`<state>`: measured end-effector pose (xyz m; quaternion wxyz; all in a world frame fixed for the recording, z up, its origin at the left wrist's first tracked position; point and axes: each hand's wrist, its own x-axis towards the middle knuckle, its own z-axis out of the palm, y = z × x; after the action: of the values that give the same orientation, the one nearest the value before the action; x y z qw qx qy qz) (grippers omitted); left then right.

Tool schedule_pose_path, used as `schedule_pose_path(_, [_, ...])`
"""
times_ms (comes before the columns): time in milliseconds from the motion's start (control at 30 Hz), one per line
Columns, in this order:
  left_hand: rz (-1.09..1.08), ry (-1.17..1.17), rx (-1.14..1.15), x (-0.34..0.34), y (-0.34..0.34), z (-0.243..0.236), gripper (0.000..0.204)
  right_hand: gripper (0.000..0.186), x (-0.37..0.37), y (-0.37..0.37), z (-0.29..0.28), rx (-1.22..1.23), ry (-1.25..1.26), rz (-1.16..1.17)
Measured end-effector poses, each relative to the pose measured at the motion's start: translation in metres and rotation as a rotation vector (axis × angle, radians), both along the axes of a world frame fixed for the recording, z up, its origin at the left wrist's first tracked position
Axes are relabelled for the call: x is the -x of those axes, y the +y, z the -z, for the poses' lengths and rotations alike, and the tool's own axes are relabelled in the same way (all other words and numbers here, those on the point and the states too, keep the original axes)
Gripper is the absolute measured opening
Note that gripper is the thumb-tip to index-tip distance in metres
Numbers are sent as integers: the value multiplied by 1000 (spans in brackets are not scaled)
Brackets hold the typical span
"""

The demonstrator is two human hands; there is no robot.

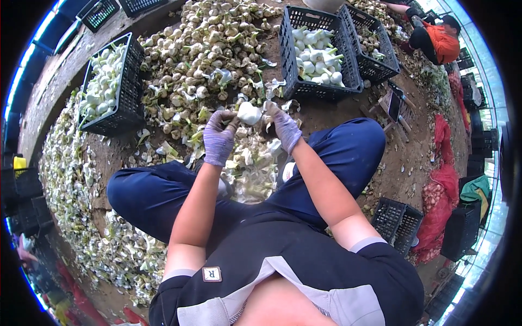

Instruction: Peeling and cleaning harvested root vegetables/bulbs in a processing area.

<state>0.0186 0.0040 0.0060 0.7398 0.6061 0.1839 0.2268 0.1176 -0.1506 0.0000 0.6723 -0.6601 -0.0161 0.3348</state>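
Observation:
A white, mostly bare garlic bulb [249, 113] is held up between my two gloved hands, above the peelings in front of my crossed legs. My left hand [219, 137], in a purple-grey knit glove, is closed with thumb and fingers on the bulb's left side. On the right side, my right hand [285, 128], gloved alike, has its fingers pinched together at the bulb's edge; whether loose skin is between them is too small to see. Just beyond lies a large heap of unpeeled garlic [201, 60]. Loose garlic skins [250, 174] cover the ground between my legs.
Black crates of white bulbs stand at left [126, 81] and beyond my right hand [293, 81]; another crate [380, 68] adjoins the latter. A phone [394, 106] rests by a small wooden stool. Red net sacks [443, 190] lie at right. A person in orange [443, 43] crouches far right.

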Motion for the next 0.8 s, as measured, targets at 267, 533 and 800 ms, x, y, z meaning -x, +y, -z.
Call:
schedule_pose_path(267, [135, 66, 859, 12, 13, 1, 11, 25, 2, -8, -51, -540, -8, -44])
schedule_pose_path(533, [-25, 133, 521, 1, 2, 4, 9, 41, 5, -2, -7, 250, -673, -162])
schedule_pose_path(800, [39, 117, 27, 6, -5, 15, 7, 28, 20, 6, -31, 557, -1128, -189])
